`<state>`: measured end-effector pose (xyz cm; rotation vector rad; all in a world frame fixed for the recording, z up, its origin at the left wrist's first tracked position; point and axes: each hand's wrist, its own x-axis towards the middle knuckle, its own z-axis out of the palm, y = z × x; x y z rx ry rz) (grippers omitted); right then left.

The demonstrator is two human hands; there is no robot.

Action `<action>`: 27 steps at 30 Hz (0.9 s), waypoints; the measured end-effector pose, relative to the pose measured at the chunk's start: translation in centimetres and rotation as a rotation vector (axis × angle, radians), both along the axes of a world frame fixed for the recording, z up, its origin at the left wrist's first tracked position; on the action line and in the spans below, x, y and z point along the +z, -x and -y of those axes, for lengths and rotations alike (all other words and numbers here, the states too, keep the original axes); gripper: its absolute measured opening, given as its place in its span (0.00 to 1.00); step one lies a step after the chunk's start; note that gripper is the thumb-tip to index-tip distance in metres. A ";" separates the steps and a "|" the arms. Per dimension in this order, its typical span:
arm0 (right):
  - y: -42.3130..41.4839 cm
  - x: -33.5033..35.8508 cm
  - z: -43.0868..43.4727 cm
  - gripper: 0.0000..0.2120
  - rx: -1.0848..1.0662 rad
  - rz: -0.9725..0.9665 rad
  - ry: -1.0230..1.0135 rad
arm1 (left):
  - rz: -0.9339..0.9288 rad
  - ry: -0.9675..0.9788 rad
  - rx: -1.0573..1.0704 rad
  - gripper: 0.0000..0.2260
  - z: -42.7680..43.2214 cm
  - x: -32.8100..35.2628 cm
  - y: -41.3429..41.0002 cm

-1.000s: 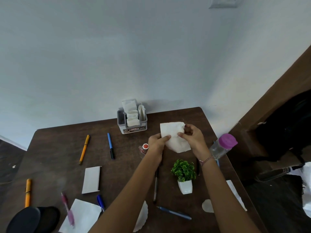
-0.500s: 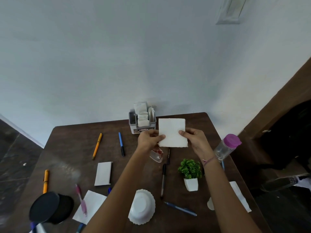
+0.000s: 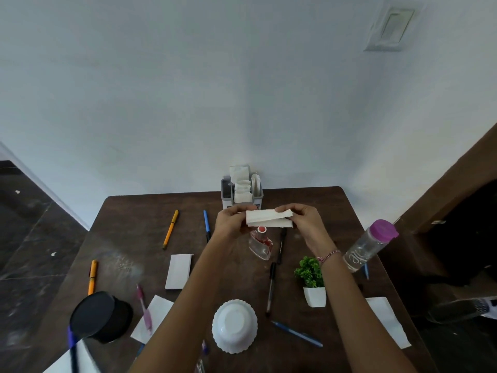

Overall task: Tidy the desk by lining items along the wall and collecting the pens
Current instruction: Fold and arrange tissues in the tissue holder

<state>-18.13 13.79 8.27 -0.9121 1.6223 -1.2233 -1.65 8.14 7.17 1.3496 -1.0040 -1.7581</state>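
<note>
Folded napkin (image 3: 269,219) was held above desk (image 3: 129,238), just in front of grey holder (image 3: 225,196) at wall. L hand (image 3: 231,224) grip was clamped on napkin's left end, R hand (image 3: 306,223) grip on right end. Orange pen (image 3: 170,229), blue pen (image 3: 206,225) and black pen (image 3: 271,288) were seen scattered on desk, well apart.

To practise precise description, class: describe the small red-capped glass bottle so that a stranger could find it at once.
Find the grey organiser against the wall at the far edge of the desk. Before it, the left hand and right hand hold a folded white napkin; the small glass bottle sits just beneath. It alone is clear with a red cap, squat beside a slim black pen.
</note>
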 end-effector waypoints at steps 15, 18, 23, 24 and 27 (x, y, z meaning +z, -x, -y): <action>-1.8 -1.5 1.9 0.07 -0.125 0.127 -0.096 | 0.214 0.102 0.057 0.15 1.4 -0.9 -1.5; -2.1 -1.6 3.0 0.26 -0.053 0.083 -0.193 | 0.223 0.129 0.077 0.14 1.7 -0.8 -1.6; -3.2 -1.0 4.9 0.25 -0.098 -0.036 -0.087 | 0.269 0.130 0.134 0.16 2.6 -0.7 -1.8; -3.4 -1.0 5.4 0.24 -0.105 -0.065 -0.058 | 0.329 0.146 0.169 0.18 2.9 -0.6 -1.8; -4.2 -0.8 7.2 0.23 -0.110 -0.087 -0.012 | 0.417 0.227 0.221 0.19 4.0 0.2 -1.7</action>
